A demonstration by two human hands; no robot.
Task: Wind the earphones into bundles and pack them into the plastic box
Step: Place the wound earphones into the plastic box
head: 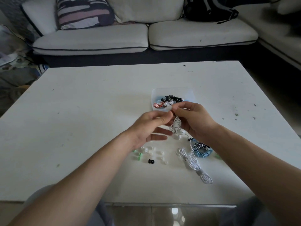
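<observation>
Gripping white earphones [176, 127], right hand [193, 119] meets left hand [151, 124].

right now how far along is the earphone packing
Partly done. A black bundle and a red-and-white bundle already lie in the plastic box. In hand: the right hand and left hand pinch a white bundle whose cord tail hangs loose. Left to do: the loose white earphones and the blue bundle lie on the table, outside the box.
</observation>
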